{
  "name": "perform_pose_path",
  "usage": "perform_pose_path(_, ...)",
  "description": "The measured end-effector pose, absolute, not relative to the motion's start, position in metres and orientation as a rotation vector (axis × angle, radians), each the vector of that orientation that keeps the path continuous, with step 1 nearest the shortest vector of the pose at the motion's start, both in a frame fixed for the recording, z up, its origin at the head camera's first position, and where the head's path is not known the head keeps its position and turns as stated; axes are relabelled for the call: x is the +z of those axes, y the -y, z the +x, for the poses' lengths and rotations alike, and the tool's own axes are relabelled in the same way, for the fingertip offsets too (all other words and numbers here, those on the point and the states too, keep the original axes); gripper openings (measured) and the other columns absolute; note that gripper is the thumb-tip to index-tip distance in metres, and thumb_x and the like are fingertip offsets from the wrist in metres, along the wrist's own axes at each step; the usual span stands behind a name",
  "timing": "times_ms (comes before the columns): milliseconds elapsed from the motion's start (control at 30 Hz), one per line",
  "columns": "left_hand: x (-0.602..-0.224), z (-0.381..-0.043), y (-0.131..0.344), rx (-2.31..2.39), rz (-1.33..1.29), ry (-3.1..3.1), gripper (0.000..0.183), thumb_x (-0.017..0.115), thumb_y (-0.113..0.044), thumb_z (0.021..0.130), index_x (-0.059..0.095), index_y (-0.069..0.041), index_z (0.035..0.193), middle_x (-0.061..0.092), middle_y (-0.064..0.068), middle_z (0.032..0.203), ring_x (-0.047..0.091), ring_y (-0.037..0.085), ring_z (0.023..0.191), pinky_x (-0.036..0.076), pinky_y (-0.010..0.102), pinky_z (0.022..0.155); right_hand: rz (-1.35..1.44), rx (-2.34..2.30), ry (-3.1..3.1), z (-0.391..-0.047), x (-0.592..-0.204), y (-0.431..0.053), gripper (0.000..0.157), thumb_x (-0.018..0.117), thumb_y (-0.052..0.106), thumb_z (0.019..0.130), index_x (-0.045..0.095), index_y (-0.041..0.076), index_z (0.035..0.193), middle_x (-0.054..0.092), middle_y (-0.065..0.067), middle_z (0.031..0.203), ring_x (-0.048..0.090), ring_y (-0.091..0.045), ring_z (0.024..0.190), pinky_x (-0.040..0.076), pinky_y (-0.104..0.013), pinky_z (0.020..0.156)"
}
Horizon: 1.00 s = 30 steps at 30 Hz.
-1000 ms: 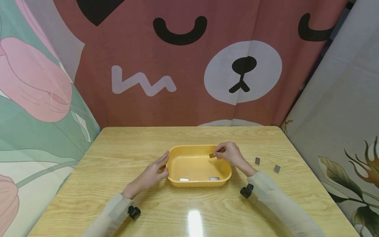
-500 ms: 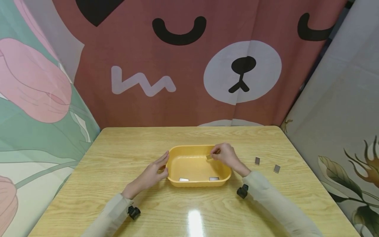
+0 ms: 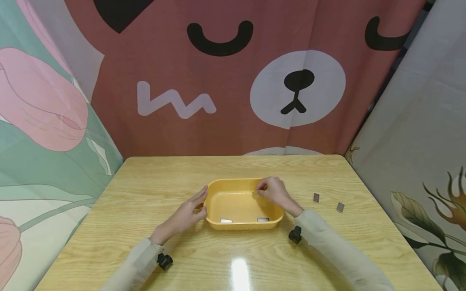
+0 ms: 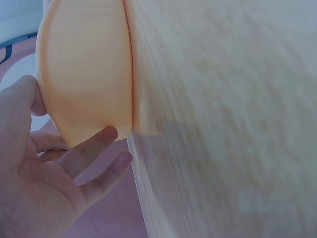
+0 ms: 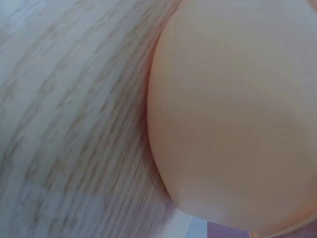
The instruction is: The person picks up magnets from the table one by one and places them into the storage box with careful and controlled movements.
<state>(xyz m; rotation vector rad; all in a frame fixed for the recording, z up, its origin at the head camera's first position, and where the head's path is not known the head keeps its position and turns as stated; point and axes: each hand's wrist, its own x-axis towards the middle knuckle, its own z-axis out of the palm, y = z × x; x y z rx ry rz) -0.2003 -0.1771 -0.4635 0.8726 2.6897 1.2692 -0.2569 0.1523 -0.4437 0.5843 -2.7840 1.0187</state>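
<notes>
The right hand (image 3: 274, 192) pinched a flat piece (image 3: 254, 194) over the yellow tray (image 3: 233, 205); a low, gentle release seemed wisest, the left hand's (image 3: 183, 217) extended fingers steadying the tray

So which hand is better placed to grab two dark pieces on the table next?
Probably the right hand: it's nearer both dark pieces, once it releases the piece it pinches. The left hand touches the yellow tub at its left end.
</notes>
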Motion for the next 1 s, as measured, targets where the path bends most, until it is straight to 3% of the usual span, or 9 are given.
perform_pose_path(767,-0.462,-0.198,0.177,1.286,0.861,-2.677,0.059,0.055,-0.005,0.099,0.029,0.007,0.15,0.014,0.01,0.162,0.054,0.032,0.126,0.05,0.025,0.094,0.562,0.806,2.839,-0.258,-0.449,-0.143,0.005,0.076,0.002,0.084,0.077,0.004,0.08,0.071,-0.003,0.078,0.062,-0.015,0.068,0.057,-0.038,0.068)
perform_pose_path(867,-0.463,-0.198,0.177,1.282,0.863,-2.683,0.059,0.055,-0.006,0.099,0.03,0.007,0.15,0.014,0.009,0.162,0.05,0.03,0.129,0.05,0.025,0.095,0.576,0.748,2.836,-0.258,-0.451,-0.142,0.011,0.076,0.004,0.084,0.075,0.006,0.074,0.069,-0.001,0.074,0.056,-0.012,0.062,0.054,-0.035,0.064)
perform_pose_path(1000,-0.464,-0.2,0.178,1.269,0.87,-2.704,0.058,0.056,-0.007,0.099,0.031,0.007,0.149,0.015,0.008,0.161,0.046,0.029,0.133,0.049,0.026,0.096,0.616,0.657,2.817,-0.258,-0.453,-0.14,0.019,0.072,-0.005,0.083,0.072,0.008,0.069,0.068,-0.002,0.071,0.05,-0.011,0.057,0.049,-0.03,0.056)
